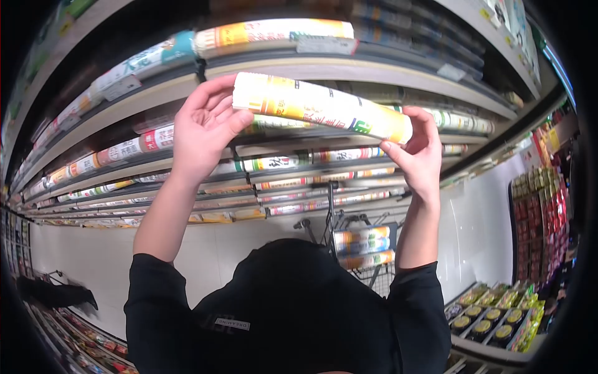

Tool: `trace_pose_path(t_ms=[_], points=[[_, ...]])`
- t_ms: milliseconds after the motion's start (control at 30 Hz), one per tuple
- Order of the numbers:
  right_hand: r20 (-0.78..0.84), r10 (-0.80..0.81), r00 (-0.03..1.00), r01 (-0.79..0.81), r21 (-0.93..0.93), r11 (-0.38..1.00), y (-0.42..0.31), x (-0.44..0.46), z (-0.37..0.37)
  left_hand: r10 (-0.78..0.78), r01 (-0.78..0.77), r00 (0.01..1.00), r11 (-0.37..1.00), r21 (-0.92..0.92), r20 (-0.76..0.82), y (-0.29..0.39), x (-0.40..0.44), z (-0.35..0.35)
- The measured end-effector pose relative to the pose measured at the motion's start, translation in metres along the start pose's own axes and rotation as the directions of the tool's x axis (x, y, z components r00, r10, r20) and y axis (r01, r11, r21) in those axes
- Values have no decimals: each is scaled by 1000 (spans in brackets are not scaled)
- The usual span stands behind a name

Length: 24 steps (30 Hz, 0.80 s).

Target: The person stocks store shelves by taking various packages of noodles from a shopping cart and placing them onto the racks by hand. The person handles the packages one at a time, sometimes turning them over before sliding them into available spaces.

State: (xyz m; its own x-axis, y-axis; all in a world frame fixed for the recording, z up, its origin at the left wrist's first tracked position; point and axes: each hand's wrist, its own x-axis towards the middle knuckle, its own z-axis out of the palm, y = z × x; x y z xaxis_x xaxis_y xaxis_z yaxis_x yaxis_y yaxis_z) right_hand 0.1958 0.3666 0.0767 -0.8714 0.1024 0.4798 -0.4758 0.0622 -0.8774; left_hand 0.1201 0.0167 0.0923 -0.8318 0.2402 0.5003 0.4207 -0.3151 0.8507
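Observation:
A long white and yellow pack of dried noodles (324, 107), printed with Chinese characters, is held up lengthwise in front of the shelves, its right end a little lower. My left hand (208, 124) grips the left end, thumb below and fingers partly hidden behind it. At the other end, my right hand (418, 146) closes around the pack between thumb and fingers. Just behind, a similar yellow and white pack (274, 32) lies at the front of an upper shelf, beside a teal and white pack (146, 62).
Shelf tiers (280, 163) full of similar packs stretch across the front. A shopping cart (374, 277) with several packs stands by my right side. Jars (483, 327) and bagged goods sit on a display at lower right, with red goods (542, 218) behind. Another cart (56, 274) is far left.

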Motion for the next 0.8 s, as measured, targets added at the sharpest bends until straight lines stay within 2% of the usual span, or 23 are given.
trace_pose_path(t_ms=[100, 133, 167, 233, 300, 367, 400, 500, 533, 567, 633, 667, 767, 800], points=[[-14, -87, 996, 85, -111, 990, -16, 36, 23, 156, -138, 978, 982, 130, -138, 22, 0, -3], [-26, -140, 990, 134, -162, 978, -18, 49, 30, 164, -126, 967, 973, 193, -197, 28, 4, -4], [-25, -211, 977, 206, -118, 971, -19, 61, 38, 300, -225, 932, 917, 329, -201, 27, 13, -13], [-48, -229, 972, 211, -247, 946, -32, 80, 50, 417, -237, 892, 760, 606, -173, 40, 30, -29], [-61, -276, 959, 233, -378, 896, -50, 99, 66, 404, -171, 896, 695, 698, -183, 50, 48, -38], [-54, -310, 949, 262, -413, 872, -44, 126, 67, 412, -130, 892, 628, 767, -186, 56, 65, -42], [-62, -336, 940, 295, -349, 890, -37, 140, 71, 406, -141, 892, 670, 729, -200, 53, 75, -45], [-71, -261, 963, 201, -453, 868, -33, 171, 82, 440, -61, 892, 354, 933, -108, 52, 104, -58], [-51, -326, 944, 234, -592, 771, -32, 180, 84, 398, 17, 904, 327, 945, -155, 51, 111, -58], [-58, -361, 931, 239, -652, 719, -33, 186, 87, 345, 57, 924, 301, 952, -164, 53, 118, -58], [-52, -344, 938, 222, -671, 708, -38, 197, 92, 233, 131, 954, 238, 962, -187, 59, 130, -58], [-69, -314, 947, 172, -718, 675, -38, 200, 94, 157, 159, 967, 255, 954, -203, 61, 136, -58], [-88, -240, 967, 64, -825, 562, -29, 213, 95, 194, 226, 951, 100, 969, -242, 44, 152, -62], [-92, -237, 967, 58, -828, 558, -21, 217, 95, 228, 223, 943, 109, 969, -243, 36, 156, -67]])
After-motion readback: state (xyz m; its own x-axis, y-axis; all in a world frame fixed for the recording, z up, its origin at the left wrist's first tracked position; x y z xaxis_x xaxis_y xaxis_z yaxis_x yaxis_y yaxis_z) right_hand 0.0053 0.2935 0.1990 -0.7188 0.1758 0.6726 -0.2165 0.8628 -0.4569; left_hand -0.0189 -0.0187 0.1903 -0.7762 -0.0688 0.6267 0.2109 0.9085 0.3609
